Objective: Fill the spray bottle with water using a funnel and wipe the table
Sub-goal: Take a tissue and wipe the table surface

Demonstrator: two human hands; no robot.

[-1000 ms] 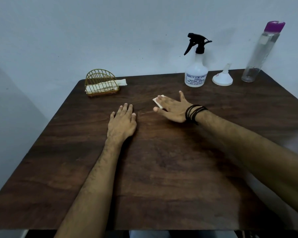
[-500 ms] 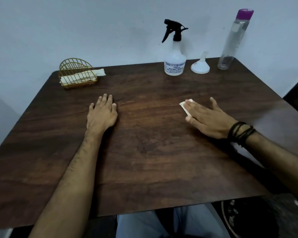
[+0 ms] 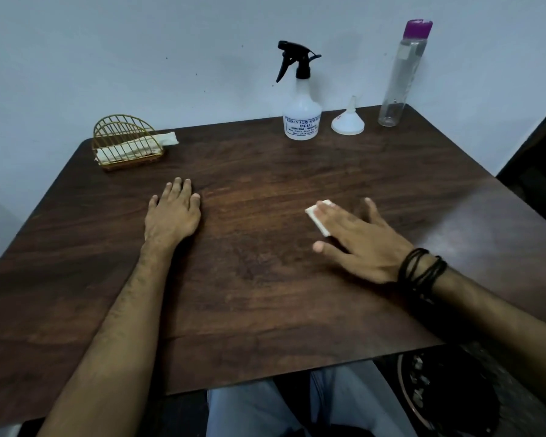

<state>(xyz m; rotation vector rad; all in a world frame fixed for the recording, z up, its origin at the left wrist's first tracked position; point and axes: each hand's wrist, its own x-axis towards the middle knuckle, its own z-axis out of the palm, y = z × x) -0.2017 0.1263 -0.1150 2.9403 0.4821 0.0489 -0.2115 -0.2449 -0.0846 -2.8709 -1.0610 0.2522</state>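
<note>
A white spray bottle (image 3: 302, 118) with a black trigger head stands at the back of the dark wooden table (image 3: 265, 279). Beside it an upturned white funnel (image 3: 347, 123) rests on its wide rim. To the right stands a tall clear water bottle (image 3: 399, 80) with a purple cap. My right hand (image 3: 363, 241) lies flat with straight fingers and presses a folded white tissue (image 3: 317, 217) onto the table right of centre. My left hand (image 3: 172, 212) rests flat and empty on the table left of centre.
A gold wire napkin holder (image 3: 125, 143) with white tissues stands at the back left corner. A pale wall rises behind the table. A dark round object (image 3: 448, 395) sits below the table's near right edge, beside my knees.
My right hand slid the tissue from the table's middle toward the right and nearer to me. The left hand stayed put on the table. The camera view shifted.
</note>
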